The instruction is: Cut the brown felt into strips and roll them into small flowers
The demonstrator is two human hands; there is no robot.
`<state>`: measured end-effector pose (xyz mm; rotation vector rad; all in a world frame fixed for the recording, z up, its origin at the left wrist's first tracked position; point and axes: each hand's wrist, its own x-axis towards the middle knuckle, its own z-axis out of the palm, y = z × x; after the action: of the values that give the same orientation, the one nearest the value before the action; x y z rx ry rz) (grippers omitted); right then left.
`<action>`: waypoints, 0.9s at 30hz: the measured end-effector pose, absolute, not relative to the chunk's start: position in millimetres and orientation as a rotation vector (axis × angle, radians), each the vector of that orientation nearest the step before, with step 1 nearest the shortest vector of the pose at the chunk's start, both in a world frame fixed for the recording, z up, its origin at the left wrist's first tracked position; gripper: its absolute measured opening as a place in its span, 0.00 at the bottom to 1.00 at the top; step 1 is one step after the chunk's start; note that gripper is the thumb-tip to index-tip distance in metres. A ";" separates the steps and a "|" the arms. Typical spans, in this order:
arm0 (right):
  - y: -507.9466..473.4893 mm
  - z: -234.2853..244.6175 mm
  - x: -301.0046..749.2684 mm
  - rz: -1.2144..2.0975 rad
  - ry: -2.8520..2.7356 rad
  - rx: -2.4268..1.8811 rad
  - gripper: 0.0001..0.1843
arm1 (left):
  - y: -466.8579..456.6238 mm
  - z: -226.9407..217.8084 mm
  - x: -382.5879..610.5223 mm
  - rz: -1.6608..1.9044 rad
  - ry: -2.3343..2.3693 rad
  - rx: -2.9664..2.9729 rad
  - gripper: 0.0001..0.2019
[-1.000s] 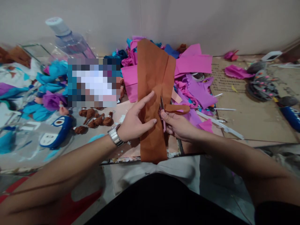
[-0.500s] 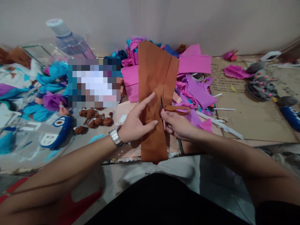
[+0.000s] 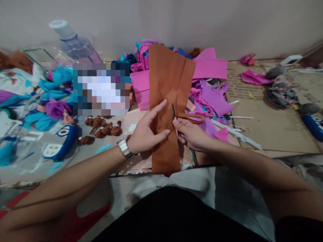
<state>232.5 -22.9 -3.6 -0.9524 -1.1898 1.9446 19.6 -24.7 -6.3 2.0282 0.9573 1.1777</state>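
Note:
A long brown crepe paper strip (image 3: 165,84) runs from the far pile down to the near edge of the work board. My left hand (image 3: 146,129), with a metal watch at the wrist, grips the strip's left edge, fingers lying across the paper. My right hand (image 3: 190,134) is closed on small scissors (image 3: 174,112), whose blades stand at the strip's right edge. A narrow cut ribbon of brown paper (image 3: 191,117) curls away to the right of the blades.
Pink and purple paper scraps (image 3: 209,84) are heaped behind the strip. Small brown twisted paper buds (image 3: 103,127) lie left of my hand. A plastic bottle (image 3: 73,42), blue and purple paper flowers (image 3: 54,101) and a cardboard sheet (image 3: 272,121) surround the spot.
The upper part of the brown strip has spread slightly wider to the right. Both hands have stayed almost in place.

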 end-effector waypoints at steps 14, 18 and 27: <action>-26.3 4.6 238.1 1.765 -1.578 -1.086 0.21 | -15.1 -0.3 14.5 1.320 0.944 2.014 0.41; -28.4 0.2 238.5 1.710 -1.695 -0.986 0.16 | -3.0 -0.3 7.4 1.374 0.937 1.928 0.38; -30.8 -5.0 241.8 1.490 -2.051 -1.157 0.16 | 22.7 -8.2 -1.7 1.500 0.992 1.699 0.46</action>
<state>241.8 -30.8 -5.0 -1.1566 -2.0514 1.4904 -1.7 22.7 -8.2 1.6994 0.9923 1.4996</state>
